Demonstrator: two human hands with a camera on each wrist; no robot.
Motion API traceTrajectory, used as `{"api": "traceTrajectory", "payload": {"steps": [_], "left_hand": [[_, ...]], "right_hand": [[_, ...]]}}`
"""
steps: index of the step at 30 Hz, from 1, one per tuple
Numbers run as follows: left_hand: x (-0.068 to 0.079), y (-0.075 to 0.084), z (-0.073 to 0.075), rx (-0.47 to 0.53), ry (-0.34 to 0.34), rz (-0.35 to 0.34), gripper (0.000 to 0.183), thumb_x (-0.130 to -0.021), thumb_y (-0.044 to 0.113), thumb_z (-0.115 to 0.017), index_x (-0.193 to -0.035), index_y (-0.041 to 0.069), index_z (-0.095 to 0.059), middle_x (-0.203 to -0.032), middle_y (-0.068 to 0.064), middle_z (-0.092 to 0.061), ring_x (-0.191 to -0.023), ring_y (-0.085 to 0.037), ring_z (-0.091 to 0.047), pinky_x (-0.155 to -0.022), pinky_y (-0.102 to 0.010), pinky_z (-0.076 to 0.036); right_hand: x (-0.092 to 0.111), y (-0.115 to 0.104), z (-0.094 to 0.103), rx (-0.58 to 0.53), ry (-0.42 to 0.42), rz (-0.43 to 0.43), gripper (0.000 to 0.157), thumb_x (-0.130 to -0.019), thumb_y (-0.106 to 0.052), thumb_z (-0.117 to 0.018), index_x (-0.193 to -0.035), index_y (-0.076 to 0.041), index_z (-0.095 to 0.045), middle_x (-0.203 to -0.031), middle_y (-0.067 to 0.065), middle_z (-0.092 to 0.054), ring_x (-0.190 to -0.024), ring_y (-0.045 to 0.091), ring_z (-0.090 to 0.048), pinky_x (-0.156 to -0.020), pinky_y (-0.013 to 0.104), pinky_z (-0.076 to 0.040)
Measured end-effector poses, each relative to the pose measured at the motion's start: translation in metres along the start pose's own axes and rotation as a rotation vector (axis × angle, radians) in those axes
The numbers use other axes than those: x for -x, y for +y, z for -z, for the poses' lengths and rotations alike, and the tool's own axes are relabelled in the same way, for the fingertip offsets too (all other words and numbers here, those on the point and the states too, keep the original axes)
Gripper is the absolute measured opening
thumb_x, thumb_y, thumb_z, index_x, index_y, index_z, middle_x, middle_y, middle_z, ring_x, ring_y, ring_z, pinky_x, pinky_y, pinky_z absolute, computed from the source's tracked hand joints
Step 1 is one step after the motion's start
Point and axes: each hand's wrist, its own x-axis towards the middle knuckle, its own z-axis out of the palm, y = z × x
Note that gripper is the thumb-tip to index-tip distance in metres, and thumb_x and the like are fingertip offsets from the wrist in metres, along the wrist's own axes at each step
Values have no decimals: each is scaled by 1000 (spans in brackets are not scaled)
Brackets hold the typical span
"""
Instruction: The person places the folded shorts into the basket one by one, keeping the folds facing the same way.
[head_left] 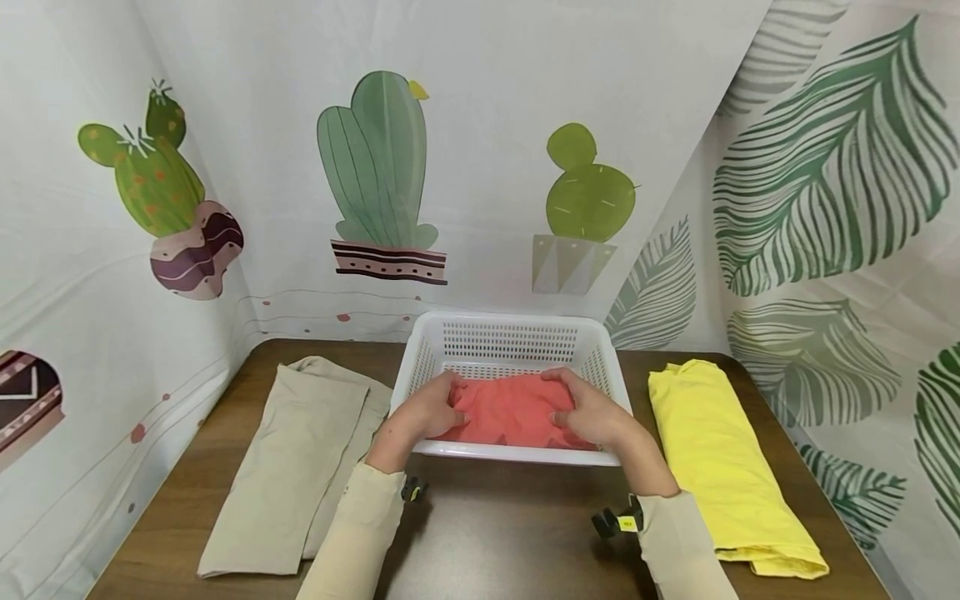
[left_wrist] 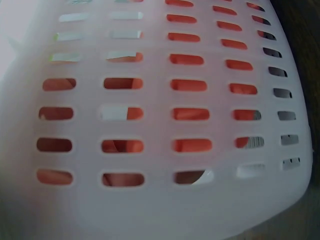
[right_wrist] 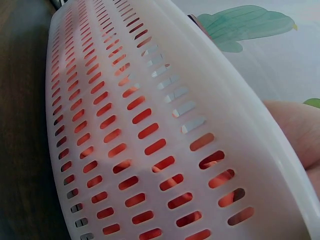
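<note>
My left hand point(head_left: 433, 407) and right hand point(head_left: 598, 413), both partly curled, hold the two ends of the red cloth point(head_left: 510, 408) inside the white basket point(head_left: 510, 454), close to its near edge, with some room between the cloth and the far side.

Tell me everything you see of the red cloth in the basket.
The red cloth looks like plain, soft fabric, gathered into a wide, wrinkled bundle; its underside is hidden in the head view. It lies inside the white basket, toward the near wall, and shows as red through the slots in both wrist views. The left hand grips its left end, the right hand its right end.
</note>
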Motion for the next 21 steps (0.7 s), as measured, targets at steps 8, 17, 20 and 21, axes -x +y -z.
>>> {"api": "traceTrajectory", "payload": {"steps": [8,17,20,21], "left_hand": [[1,2,1,-8,3,7,52,-84,10,-78,-131,3,-57,-99,-6,-59,-91,-22,-55,-84,-40,-49],[1,3,1,-11,0,10,50,-85,9,-77,-130,3,-57,-98,-7,-60,-89,-22,-55,-82,-38,-49],[1,3,1,-6,-2,12,48,-85,9,-77,-129,2,-58,-98,-7,-61,-89,-22,-55,-81,-39,-49],[1,3,1,-3,-3,11,48,-85,9,-77,-129,2,-58,-98,-7,-61,-89,-22,-55,-81,-39,-49]], "right_hand": [[0,-1,-1,40,8,11,59,-89,-6,-67,-143,-17,-45,-134,7,-53,-118,30,-49,-97,46,-45],[0,1,-2,42,7,13,59,-90,-6,-67,-143,-17,-45,-134,8,-53,-115,30,-50,-91,43,-47],[0,1,-2,33,2,14,58,-90,-6,-67,-143,-16,-45,-133,8,-53,-115,29,-50,-92,42,-47],[0,1,-2,35,3,16,58,-90,-6,-67,-143,-16,-45,-133,8,-53,-115,29,-50,-93,42,-46]]}}
